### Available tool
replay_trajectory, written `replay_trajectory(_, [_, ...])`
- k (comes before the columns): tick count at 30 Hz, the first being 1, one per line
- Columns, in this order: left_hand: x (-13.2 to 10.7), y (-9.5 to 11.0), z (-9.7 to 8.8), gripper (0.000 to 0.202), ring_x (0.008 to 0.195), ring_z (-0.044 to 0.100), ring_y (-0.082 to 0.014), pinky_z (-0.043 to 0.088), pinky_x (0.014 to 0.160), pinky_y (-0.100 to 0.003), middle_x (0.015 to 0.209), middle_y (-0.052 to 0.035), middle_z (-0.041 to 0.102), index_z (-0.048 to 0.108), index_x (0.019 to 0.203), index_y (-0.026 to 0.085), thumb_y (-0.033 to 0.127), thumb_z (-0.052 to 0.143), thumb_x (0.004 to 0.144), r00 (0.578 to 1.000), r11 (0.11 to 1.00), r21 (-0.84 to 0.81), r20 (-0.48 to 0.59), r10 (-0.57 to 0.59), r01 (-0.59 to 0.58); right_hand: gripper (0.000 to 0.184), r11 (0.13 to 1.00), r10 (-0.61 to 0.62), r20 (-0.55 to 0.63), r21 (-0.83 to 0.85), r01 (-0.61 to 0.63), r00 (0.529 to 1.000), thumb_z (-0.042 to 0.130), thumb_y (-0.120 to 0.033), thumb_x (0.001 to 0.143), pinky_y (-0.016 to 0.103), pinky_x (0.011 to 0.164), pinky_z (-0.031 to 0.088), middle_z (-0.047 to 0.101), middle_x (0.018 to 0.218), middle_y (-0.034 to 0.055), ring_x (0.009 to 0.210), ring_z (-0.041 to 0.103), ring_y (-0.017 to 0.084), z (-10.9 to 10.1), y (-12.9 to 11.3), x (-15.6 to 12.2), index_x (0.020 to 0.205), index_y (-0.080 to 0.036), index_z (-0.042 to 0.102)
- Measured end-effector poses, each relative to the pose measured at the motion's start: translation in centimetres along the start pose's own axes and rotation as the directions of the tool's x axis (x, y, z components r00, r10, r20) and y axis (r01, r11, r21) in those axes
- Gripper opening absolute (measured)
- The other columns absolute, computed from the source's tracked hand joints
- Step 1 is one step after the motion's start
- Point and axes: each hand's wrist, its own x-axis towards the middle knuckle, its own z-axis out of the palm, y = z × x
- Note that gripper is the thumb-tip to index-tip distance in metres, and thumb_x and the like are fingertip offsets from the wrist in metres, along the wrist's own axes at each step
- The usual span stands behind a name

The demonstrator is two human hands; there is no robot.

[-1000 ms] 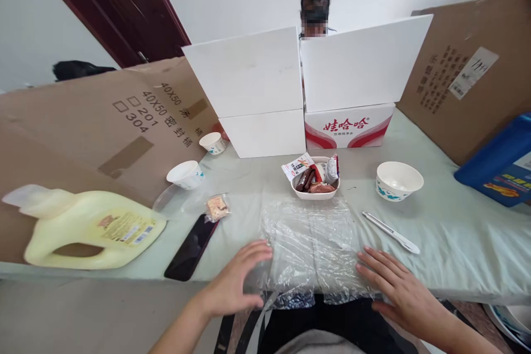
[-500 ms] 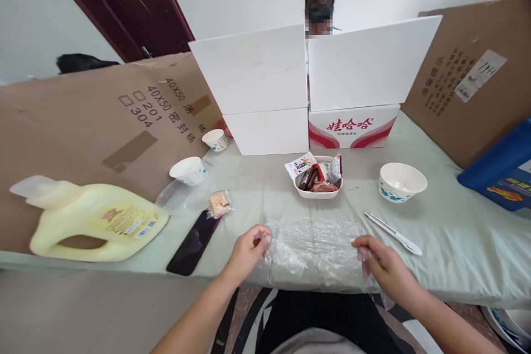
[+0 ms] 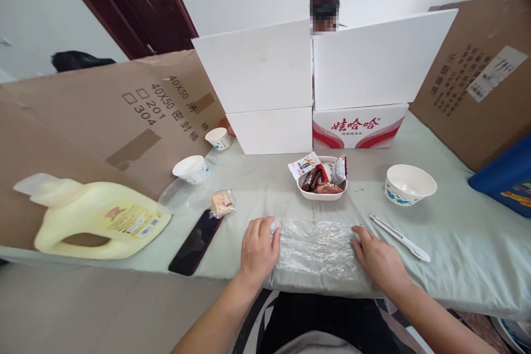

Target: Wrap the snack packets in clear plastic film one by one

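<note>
A sheet of clear plastic wrap (image 3: 317,248) lies folded on the pale green tablecloth (image 3: 456,243) at the near table edge. My left hand (image 3: 258,249) rests on its left end, fingers curled over the edge of the film. My right hand (image 3: 376,257) presses on its right end with bent fingers. Just beyond the wrap stands a white bowl of wrapped snacks (image 3: 322,179).
A white pen (image 3: 400,237) and an empty paper bowl (image 3: 410,183) lie to the right. To the left lie a black phone (image 3: 196,240), a small snack packet (image 3: 221,203), two paper cups (image 3: 191,168) and a yellow jug (image 3: 97,220). Cardboard and white boxes (image 3: 257,88) wall the table; a person sits behind.
The wrap has been folded away from me into a narrower strip. Both hands lifted its near edge, carried it forward and now press it down.
</note>
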Motion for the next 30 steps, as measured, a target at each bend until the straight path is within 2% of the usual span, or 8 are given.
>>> replay_trajectory(2, [-0.1, 1.4, -0.2, 0.019, 0.093, 0.06, -0.0243, 0.049, 0.084, -0.039, 0.095, -0.011, 0.066, 0.061, 0.103, 0.016, 0.023, 0.047, 0.092, 0.971, 0.965, -0.141, 0.051, 0.232, -0.223, 0.029, 1.0, -0.02, -0.019, -0.015, 0.02, 1.0, 0.038, -0.029, 0.097, 0.031, 0.055, 0.043, 0.071, 0.098, 0.0063, 0.068, 0.068, 0.021, 0.0, -0.1, 0.4, 0.118, -0.019, 0.055])
replay_trajectory(5, [-0.5, 3.0, 0.1, 0.036, 0.119, 0.052, -0.0276, 0.042, 0.101, -0.046, 0.124, -0.0097, 0.061, 0.056, 0.123, 0.022, 0.036, 0.057, 0.09, 0.802, 0.858, -0.318, 0.327, 0.499, -0.404, 0.026, 0.997, -0.055, -0.06, -0.056, 0.051, 0.997, 0.042, -0.029, 0.095, 0.033, 0.059, 0.045, 0.069, 0.091, 0.0073, 0.068, 0.066, 0.022, -0.1, 0.3, 0.8, 0.111, -0.018, 0.059])
replay_trajectory(7, [-0.9, 3.2, 0.7, 0.061, 0.135, 0.037, -0.0323, 0.033, 0.109, -0.053, 0.144, -0.0098, 0.046, 0.044, 0.137, 0.024, 0.045, 0.065, 0.084, 0.711, 0.856, -0.32, 0.479, 0.515, -0.405, 0.025, 0.995, -0.073, -0.173, -0.08, 0.06, 0.982, 0.046, -0.031, 0.093, 0.037, 0.068, 0.047, 0.067, 0.092, 0.0102, 0.079, 0.064, 0.025, -0.5, 0.9, 0.7, 0.106, -0.017, 0.061])
replay_trajectory(10, [-1.4, 2.9, 1.5, 0.075, 0.141, 0.025, -0.0336, 0.026, 0.113, -0.056, 0.153, -0.0097, 0.033, 0.035, 0.143, 0.026, 0.045, 0.07, 0.08, 0.666, 0.875, -0.304, 0.567, 0.484, -0.378, 0.028, 0.987, -0.152, -0.378, -0.011, 0.16, 0.913, 0.049, -0.038, 0.092, 0.042, 0.083, 0.045, 0.064, 0.103, 0.013, 0.099, 0.059, 0.028, -1.5, 1.5, -0.4, 0.106, -0.017, 0.062])
replay_trajectory(15, [-1.4, 2.3, 0.4, 0.072, 0.138, 0.029, -0.0357, 0.023, 0.112, -0.059, 0.147, -0.0135, 0.037, 0.042, 0.136, 0.023, 0.042, 0.074, 0.074, 0.737, 0.861, -0.332, 0.451, 0.503, -0.385, 0.039, 0.808, -0.535, -0.228, 0.142, 0.571, 0.814, 0.059, -0.045, 0.086, 0.042, 0.095, 0.043, 0.062, 0.118, 0.009, 0.114, 0.053, 0.026, -1.9, 1.0, -3.5, 0.119, -0.023, 0.058])
replay_trajectory(23, [-2.0, -1.8, -3.7, 0.024, 0.103, 0.054, -0.025, 0.046, 0.096, -0.044, 0.101, -0.0061, 0.059, 0.056, 0.089, 0.021, 0.008, 0.057, 0.068, 0.818, 0.941, -0.256, 0.476, 0.323, -0.222, 0.031, 0.815, -0.504, -0.206, 0.21, 0.541, 0.839, 0.057, -0.034, 0.089, 0.04, 0.095, 0.049, 0.064, 0.12, 0.007, 0.114, 0.057, 0.023, 0.3, 2.1, -5.3, 0.119, -0.025, 0.059])
replay_trajectory(27, [-2.3, -3.2, -3.8, 0.026, 0.112, 0.055, -0.0221, 0.044, 0.099, -0.04, 0.101, -0.0047, 0.064, 0.058, 0.083, 0.021, 0.002, 0.043, 0.075, 0.835, 0.922, -0.33, 0.434, 0.339, -0.203, 0.02, 0.798, -0.492, -0.229, 0.269, 0.54, 0.84, 0.053, -0.026, 0.091, 0.038, 0.096, 0.048, 0.064, 0.118, 0.0058, 0.114, 0.057, 0.021, -0.5, 2.1, -5.4, 0.109, -0.025, 0.062])
replay_trajectory(30, [-1.7, -3.3, -4.0, 0.022, 0.1, 0.06, -0.0197, 0.049, 0.089, -0.034, 0.094, -0.0041, 0.066, 0.057, 0.086, 0.021, 0.008, 0.039, 0.083, 0.836, 0.909, -0.413, 0.477, 0.272, -0.061, 0.018, 0.801, -0.439, -0.197, 0.355, 0.481, 0.877, 0.045, -0.021, 0.094, 0.034, 0.089, 0.05, 0.067, 0.107, 0.0049, 0.103, 0.062, 0.018, -1.3, 1.9, -5.2, 0.103, -0.024, 0.061])
